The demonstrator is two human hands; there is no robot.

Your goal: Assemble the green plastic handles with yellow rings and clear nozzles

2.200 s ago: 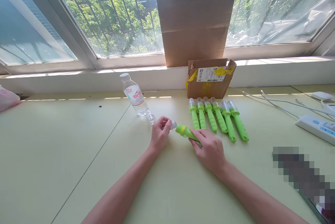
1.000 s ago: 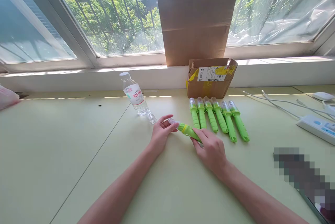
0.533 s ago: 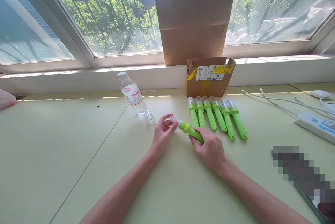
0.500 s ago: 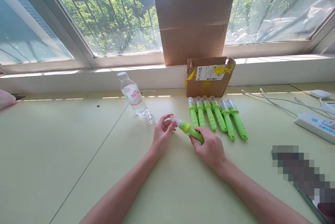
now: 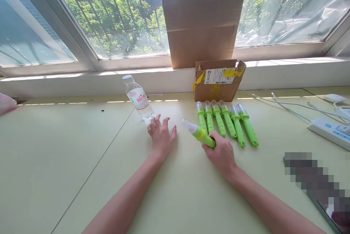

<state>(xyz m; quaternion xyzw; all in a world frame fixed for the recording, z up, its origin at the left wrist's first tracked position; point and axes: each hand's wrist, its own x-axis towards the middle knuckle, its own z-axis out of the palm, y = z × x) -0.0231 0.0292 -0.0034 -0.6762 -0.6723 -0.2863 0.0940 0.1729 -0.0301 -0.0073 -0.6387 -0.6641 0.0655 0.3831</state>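
My right hand (image 5: 222,150) is wrapped round the green handle of a brush-like tool (image 5: 201,135), whose pale, clear tip points up and left. My left hand (image 5: 162,135) is over the table with its fingers spread and nothing held in them. Just beyond its fingertips stands a water bottle (image 5: 140,100) with a white cap. The small clear piece at the bottle's foot is mostly hidden by my left hand. Several green-handled tools with clear caps (image 5: 229,121) lie in a row to the right of the held one.
An open cardboard box (image 5: 218,80) stands against the wall behind the row. White cables and a power strip (image 5: 330,131) are at the right. A dark, pixelated object (image 5: 314,179) lies at the lower right. A pink bag (image 5: 7,103) sits at the far left.
My left hand has let go of the tool's clear tip, moved left towards the bottle and spread its fingers. My right hand has shifted slightly right with the tool.
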